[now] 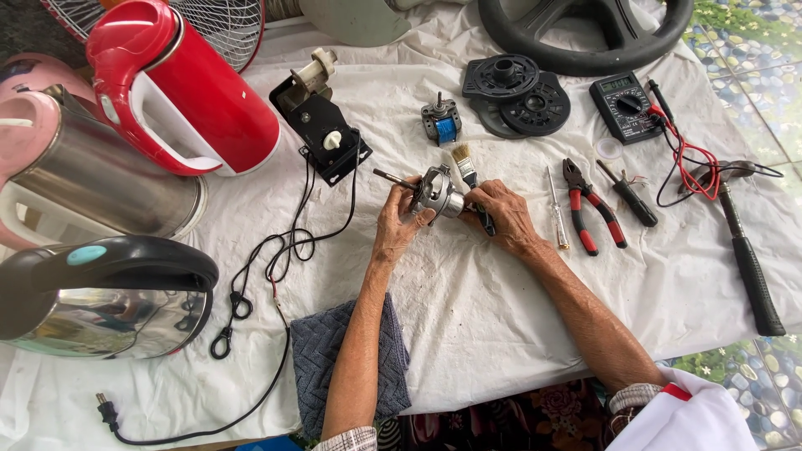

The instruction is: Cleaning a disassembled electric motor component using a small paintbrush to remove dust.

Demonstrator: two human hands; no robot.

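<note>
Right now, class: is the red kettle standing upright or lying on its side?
On its side. The red kettle lies tilted on the white cloth, handle facing up.

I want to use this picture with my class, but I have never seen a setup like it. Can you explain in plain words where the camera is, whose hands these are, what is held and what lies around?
The single picture comes from a camera worn on a person's head, looking down at their own bare hands over a white cloth.

The left hand holds a small metal motor part with a shaft sticking out. The right hand holds a paintbrush against it.

Around them lie red-handled pliers, a screwdriver, a hammer, a multimeter with red and black leads, a black switch box with a power cord, a folded grey towel, a red kettle and a steel kettle with a black lid.
</note>
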